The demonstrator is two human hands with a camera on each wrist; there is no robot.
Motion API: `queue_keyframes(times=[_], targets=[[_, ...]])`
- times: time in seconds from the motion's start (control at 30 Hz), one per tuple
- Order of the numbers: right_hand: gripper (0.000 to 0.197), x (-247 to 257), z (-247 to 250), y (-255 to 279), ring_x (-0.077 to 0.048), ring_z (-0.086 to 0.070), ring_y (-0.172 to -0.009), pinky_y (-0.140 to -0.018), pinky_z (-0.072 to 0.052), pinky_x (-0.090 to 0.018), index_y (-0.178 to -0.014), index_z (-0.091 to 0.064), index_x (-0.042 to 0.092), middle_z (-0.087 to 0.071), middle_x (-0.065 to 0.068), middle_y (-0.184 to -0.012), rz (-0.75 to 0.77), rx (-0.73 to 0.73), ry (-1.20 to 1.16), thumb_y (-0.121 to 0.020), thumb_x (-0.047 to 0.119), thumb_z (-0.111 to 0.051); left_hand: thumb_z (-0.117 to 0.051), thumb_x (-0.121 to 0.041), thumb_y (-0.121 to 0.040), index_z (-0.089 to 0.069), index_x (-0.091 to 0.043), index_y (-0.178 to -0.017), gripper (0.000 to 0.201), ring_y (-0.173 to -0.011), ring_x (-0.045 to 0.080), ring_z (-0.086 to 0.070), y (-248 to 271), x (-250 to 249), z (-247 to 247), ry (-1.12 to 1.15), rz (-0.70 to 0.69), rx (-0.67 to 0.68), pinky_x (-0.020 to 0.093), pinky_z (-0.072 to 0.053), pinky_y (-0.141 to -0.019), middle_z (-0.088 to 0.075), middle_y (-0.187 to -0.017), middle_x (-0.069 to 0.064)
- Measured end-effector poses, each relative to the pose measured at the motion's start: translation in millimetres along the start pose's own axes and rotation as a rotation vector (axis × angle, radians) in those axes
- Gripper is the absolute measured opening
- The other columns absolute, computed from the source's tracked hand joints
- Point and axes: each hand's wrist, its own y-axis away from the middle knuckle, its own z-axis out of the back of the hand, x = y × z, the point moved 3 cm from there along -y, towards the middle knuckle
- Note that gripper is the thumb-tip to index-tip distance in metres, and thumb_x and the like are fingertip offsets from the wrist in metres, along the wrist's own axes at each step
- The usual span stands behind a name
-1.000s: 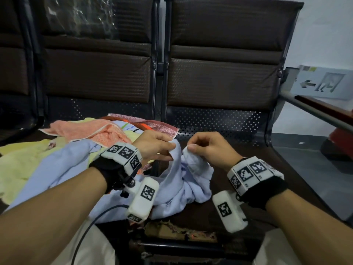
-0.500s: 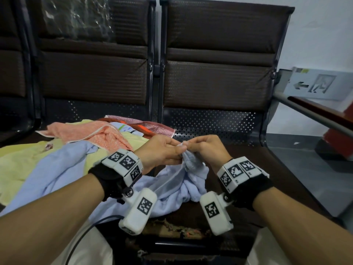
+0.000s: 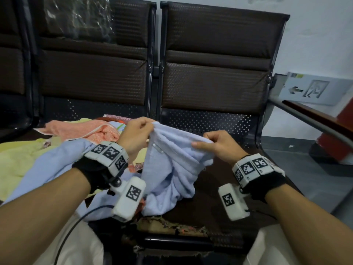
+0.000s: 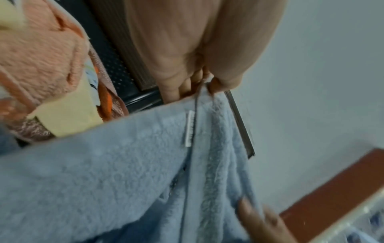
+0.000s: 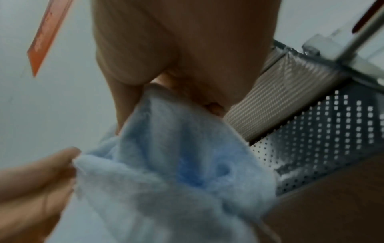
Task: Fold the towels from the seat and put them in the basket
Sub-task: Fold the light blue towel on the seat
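A light blue towel [image 3: 170,169] hangs crumpled between my hands above the dark seat [image 3: 214,197]. My left hand [image 3: 147,127] pinches its top edge at a corner near a small white label [image 4: 190,128]. My right hand [image 3: 206,142] pinches the same edge further right, so the edge stretches between them. In the left wrist view the left hand [image 4: 205,85] nips the blue towel [image 4: 124,172]. In the right wrist view the right hand [image 5: 158,92] grips the blue towel [image 5: 176,164]. No basket is in view.
A heap of other towels lies on the left seat: an orange one [image 3: 91,131], a yellow one [image 3: 21,161] and another pale blue one [image 3: 57,159]. Dark chair backs [image 3: 219,60] stand behind. A metal armrest [image 3: 315,121] runs at the right, with grey floor beyond.
My hands have lifted the blue towel off the seat and moved apart, drawing its top edge out between them; half a second ago they met close together over the bunched cloth.
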Motion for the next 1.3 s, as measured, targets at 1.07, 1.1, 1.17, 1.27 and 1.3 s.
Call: queue_keyframes(times=[1.07, 1.1, 1.17, 1.27, 1.3], targets=[[0.029, -3.7, 35.9, 32.1, -0.001, -0.052, -0.056, -0.058, -0.043, -0.014, -0.059, -0.061, 0.019, -0.057, 0.010, -0.055, 0.031, -0.133, -0.102, -0.087, 0.018, -0.064, -0.030, -0.021, -0.096, -0.031, -0.023, -0.064, 0.033, -0.127, 0.040, -0.044, -17.5, 10.4, 58.6, -0.078, 0.285, -0.351, 0.048, -0.036, -0.108, -0.036, -0.071, -0.002], [0.033, -5.6, 33.6, 31.0, -0.005, -0.049, -0.054, -0.056, -0.041, -0.018, -0.055, -0.060, 0.019, -0.053, 0.008, -0.054, 0.017, -0.056, 0.073, -0.086, 0.027, -0.065, -0.030, -0.020, -0.096, -0.033, -0.023, -0.064, 0.032, -0.126, 0.040, -0.044, -17.7, 8.6, 60.0, -0.113, 0.270, -0.357, 0.046, -0.036, -0.107, -0.043, -0.075, 0.001], [0.043, -16.2, 29.5, 31.3, -0.015, -0.049, -0.057, -0.059, -0.039, -0.031, -0.054, -0.059, 0.015, -0.054, -0.005, -0.060, -0.046, 0.110, 0.580, -0.085, 0.044, -0.064, -0.035, -0.011, -0.096, -0.047, -0.015, -0.077, 0.024, -0.122, 0.041, -0.048, -18.8, 9.1, 66.7, -0.212, 0.222, -0.414, 0.042, -0.037, -0.102, -0.059, -0.101, 0.018], [0.048, -23.3, 34.6, 32.5, -0.019, -0.050, -0.059, -0.058, -0.037, -0.032, -0.057, -0.058, 0.013, -0.057, -0.012, -0.064, -0.084, 0.087, 0.765, -0.086, 0.051, -0.058, -0.040, 0.006, -0.092, -0.050, 0.010, -0.109, 0.019, -0.110, 0.042, -0.054, -20.3, 7.5, 73.2, -0.284, 0.236, -0.460, 0.041, -0.040, -0.090, -0.057, -0.114, 0.031], [0.041, -22.8, 38.7, 32.1, -0.016, -0.050, -0.058, -0.055, -0.036, -0.029, -0.061, -0.057, 0.017, -0.055, -0.006, -0.061, -0.074, 0.024, 0.733, -0.086, 0.050, -0.059, -0.041, 0.007, -0.092, -0.049, 0.012, -0.110, 0.020, -0.109, 0.042, -0.054, -20.7, 7.6, 74.2, -0.354, 0.226, -0.453, 0.041, -0.041, -0.089, -0.057, -0.113, 0.031]])
